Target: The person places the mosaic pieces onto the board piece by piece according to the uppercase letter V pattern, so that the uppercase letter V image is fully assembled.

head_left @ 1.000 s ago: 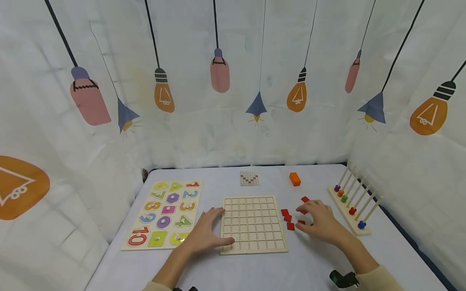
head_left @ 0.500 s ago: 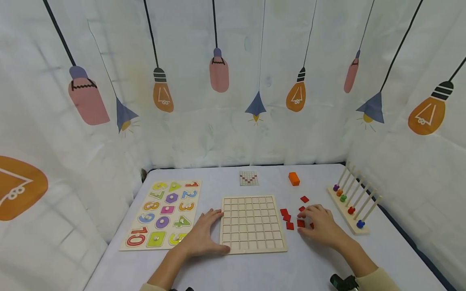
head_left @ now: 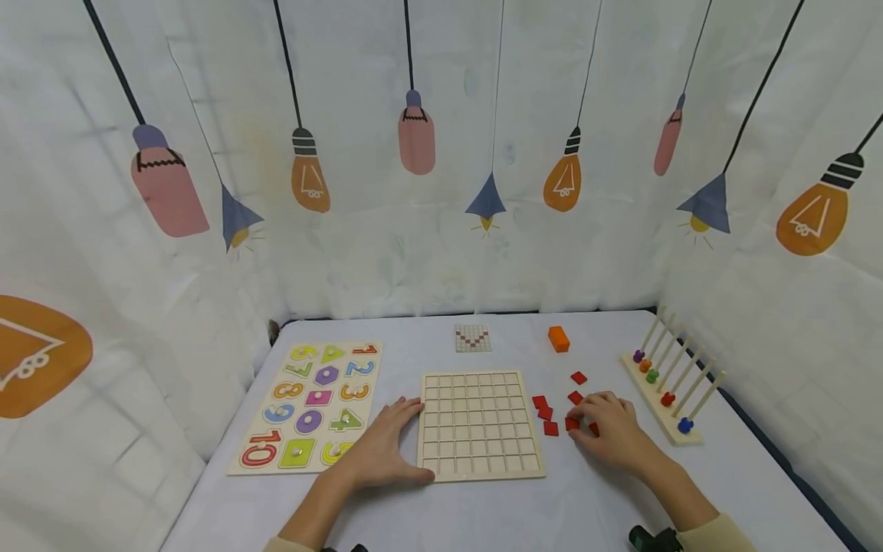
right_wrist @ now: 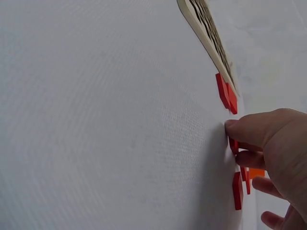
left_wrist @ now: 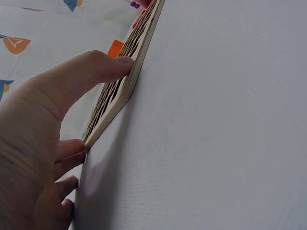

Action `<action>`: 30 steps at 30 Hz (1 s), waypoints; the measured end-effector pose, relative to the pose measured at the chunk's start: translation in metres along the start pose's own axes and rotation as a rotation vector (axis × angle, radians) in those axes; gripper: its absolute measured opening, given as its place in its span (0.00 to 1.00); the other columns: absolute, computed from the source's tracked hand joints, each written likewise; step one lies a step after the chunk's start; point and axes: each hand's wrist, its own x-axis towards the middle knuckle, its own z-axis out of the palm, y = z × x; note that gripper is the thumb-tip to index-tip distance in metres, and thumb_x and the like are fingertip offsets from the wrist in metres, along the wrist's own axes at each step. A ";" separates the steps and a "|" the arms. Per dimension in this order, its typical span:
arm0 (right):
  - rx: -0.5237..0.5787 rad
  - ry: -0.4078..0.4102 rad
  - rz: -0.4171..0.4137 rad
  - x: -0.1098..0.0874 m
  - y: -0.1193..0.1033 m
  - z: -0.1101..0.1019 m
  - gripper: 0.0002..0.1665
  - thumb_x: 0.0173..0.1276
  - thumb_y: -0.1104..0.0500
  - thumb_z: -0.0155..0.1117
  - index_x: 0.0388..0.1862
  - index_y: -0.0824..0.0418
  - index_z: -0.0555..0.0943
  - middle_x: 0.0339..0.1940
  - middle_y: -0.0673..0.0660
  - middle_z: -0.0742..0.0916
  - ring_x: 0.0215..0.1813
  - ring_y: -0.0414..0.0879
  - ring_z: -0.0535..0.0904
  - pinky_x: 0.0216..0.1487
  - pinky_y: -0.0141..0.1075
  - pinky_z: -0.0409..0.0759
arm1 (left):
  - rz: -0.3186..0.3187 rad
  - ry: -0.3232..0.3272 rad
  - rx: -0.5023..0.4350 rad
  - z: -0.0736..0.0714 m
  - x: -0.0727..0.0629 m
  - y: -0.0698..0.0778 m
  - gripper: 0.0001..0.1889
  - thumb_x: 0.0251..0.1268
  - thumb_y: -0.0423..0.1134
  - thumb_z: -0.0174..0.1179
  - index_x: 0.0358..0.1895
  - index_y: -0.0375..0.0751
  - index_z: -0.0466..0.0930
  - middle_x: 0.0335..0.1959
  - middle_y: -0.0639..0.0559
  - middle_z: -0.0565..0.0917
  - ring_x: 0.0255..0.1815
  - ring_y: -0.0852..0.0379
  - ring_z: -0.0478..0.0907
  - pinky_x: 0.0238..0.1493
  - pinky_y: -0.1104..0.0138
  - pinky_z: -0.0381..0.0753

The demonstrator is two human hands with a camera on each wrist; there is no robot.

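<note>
A wooden grid board (head_left: 480, 426) of small square cells lies flat in the middle of the table. My left hand (head_left: 388, 448) rests at its left side, thumb on the near corner and fingertips at the left edge; the left wrist view shows the thumb (left_wrist: 115, 68) over the board's rim. To the right of the board, my right hand (head_left: 612, 432) pinches a red square tile (right_wrist: 233, 145) between thumb and index finger, low at the tabletop. Several more red tiles (head_left: 550, 428) lie around that hand, one partly hidden beneath its fingers.
A number-and-shape puzzle board (head_left: 310, 410) lies left of the grid board. Behind it are a small patterned card (head_left: 472, 338) and an orange block (head_left: 559, 340). A peg rack (head_left: 665, 402) with coloured beads stands at right. Printed curtains (head_left: 441, 253) surround the table.
My right hand has drawn slightly back and its thumb and index finger have closed onto a red tile. The left thumb has slid off the board's face to its near corner.
</note>
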 end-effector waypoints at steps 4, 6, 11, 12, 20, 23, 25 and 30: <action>-0.009 0.005 0.008 0.000 0.002 0.001 0.11 0.67 0.51 0.84 0.47 0.43 0.92 0.45 0.44 0.89 0.68 0.57 0.77 0.71 0.73 0.70 | -0.001 0.001 -0.001 0.001 0.001 0.000 0.67 0.41 0.75 0.83 0.86 0.46 0.67 0.89 0.51 0.68 0.95 0.41 0.53 0.95 0.40 0.50; -0.012 0.007 0.010 0.001 0.003 0.002 0.11 0.67 0.52 0.84 0.46 0.44 0.92 0.45 0.44 0.89 0.68 0.57 0.78 0.71 0.74 0.70 | 0.003 0.002 -0.003 0.001 0.001 0.000 0.67 0.41 0.74 0.83 0.86 0.46 0.67 0.89 0.51 0.68 0.94 0.41 0.53 0.95 0.40 0.50; -0.017 0.014 0.007 0.001 0.003 0.002 0.10 0.67 0.52 0.84 0.46 0.44 0.92 0.45 0.44 0.89 0.67 0.56 0.78 0.72 0.75 0.69 | 0.002 0.006 0.000 0.001 0.001 0.001 0.67 0.41 0.74 0.83 0.86 0.46 0.68 0.89 0.51 0.68 0.94 0.41 0.54 0.95 0.40 0.50; -0.018 0.016 0.005 0.001 0.003 0.002 0.10 0.67 0.52 0.84 0.45 0.44 0.92 0.45 0.45 0.89 0.67 0.56 0.78 0.72 0.75 0.69 | 0.000 0.007 0.003 0.001 0.001 0.001 0.66 0.41 0.74 0.83 0.86 0.47 0.68 0.89 0.52 0.68 0.94 0.41 0.54 0.95 0.41 0.50; 0.002 0.032 0.014 0.002 -0.001 -0.004 0.12 0.67 0.51 0.85 0.47 0.45 0.93 0.47 0.46 0.91 0.66 0.55 0.79 0.74 0.73 0.68 | -0.004 0.007 0.010 -0.001 0.001 0.003 0.66 0.41 0.73 0.84 0.85 0.46 0.68 0.88 0.50 0.69 0.94 0.40 0.54 0.95 0.39 0.50; 0.017 0.040 0.018 0.005 -0.004 -0.005 0.13 0.67 0.51 0.86 0.48 0.46 0.93 0.46 0.45 0.91 0.67 0.55 0.79 0.76 0.72 0.66 | -0.003 0.005 0.009 -0.001 0.000 0.003 0.66 0.41 0.73 0.84 0.85 0.46 0.68 0.88 0.49 0.69 0.94 0.39 0.54 0.95 0.39 0.50; 0.020 0.045 0.014 0.006 -0.006 -0.006 0.13 0.67 0.51 0.85 0.49 0.45 0.93 0.45 0.44 0.91 0.67 0.55 0.79 0.76 0.72 0.66 | -0.004 0.005 0.007 -0.001 0.000 0.002 0.66 0.41 0.73 0.84 0.86 0.46 0.68 0.88 0.49 0.69 0.94 0.39 0.54 0.95 0.39 0.50; 0.036 0.056 -0.015 0.012 -0.012 -0.005 0.11 0.69 0.50 0.85 0.47 0.43 0.92 0.45 0.41 0.91 0.65 0.52 0.80 0.75 0.70 0.67 | -0.008 0.003 0.006 -0.001 0.000 0.001 0.66 0.41 0.73 0.84 0.86 0.48 0.68 0.88 0.52 0.69 0.94 0.40 0.54 0.95 0.39 0.49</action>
